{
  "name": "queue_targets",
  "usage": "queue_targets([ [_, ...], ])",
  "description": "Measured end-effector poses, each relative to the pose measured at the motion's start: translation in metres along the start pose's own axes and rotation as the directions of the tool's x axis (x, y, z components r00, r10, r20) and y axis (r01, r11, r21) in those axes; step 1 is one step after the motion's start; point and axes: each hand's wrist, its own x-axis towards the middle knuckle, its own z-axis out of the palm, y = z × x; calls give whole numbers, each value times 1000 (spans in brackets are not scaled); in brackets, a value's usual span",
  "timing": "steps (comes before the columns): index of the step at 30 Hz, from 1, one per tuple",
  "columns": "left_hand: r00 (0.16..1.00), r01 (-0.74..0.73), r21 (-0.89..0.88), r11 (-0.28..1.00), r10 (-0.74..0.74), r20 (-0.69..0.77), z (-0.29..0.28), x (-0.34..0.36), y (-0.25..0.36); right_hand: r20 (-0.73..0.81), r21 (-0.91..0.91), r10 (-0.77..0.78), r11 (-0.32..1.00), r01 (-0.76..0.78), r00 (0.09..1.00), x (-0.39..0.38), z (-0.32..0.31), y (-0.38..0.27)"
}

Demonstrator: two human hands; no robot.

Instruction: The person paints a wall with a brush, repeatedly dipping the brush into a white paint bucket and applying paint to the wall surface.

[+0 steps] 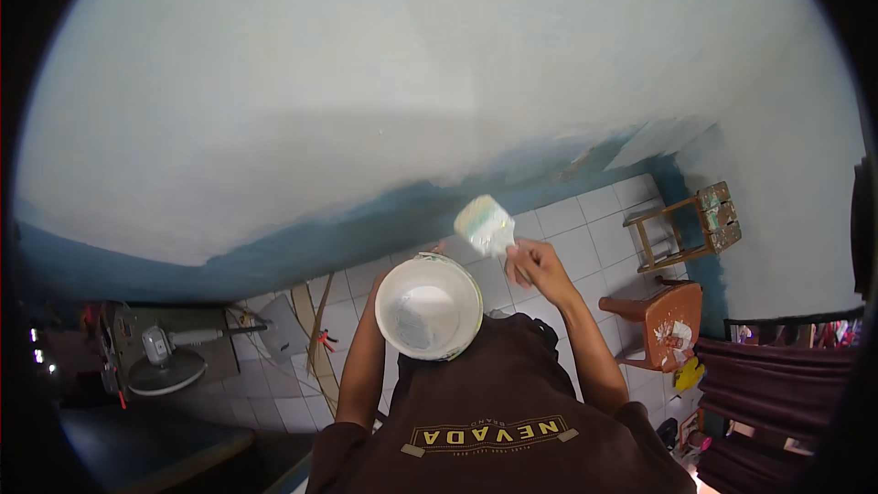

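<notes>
My right hand [541, 269] is closed around the handle of a wide paintbrush [486, 226]. Pale paint coats the brush, and its bristles point up and to the left, between me and the wall. A white paint bucket [464, 340] is held against the front of my body by my left hand [376, 282]. Most of that hand is hidden behind the bucket, with a bit of finger showing past the far rim. Inside the bucket are greyish-white smears on the bottom and side. The brush is apart from both the bucket and the wall.
Ahead, the wall [302, 101] is whitish above a blue lower band [302, 247]. A paint-spotted wooden stool [718, 218] and an orange-brown plastic stool [672, 311] stand at the right on white floor tiles [585, 220]. An electric fan [166, 371] is at the left.
</notes>
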Motion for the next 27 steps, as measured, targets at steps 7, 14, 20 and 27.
queue_targets([
  [7,904,-421,504,754,397,162,38,-36,75,-425,74,121,992,-99,897,143,12,-24],
  [14,948,-307,529,791,306,91,3,-55,109,-494,-40,-133,991,131,859,154,29,-178],
  [20,926,-374,521,767,340,165,-24,-51,109,-543,-261,-477,878,401,691,144,52,-208],
  [27,989,-132,158,979,120,81,-67,-37,92,-523,-80,-153,988,131,838,207,33,7],
])
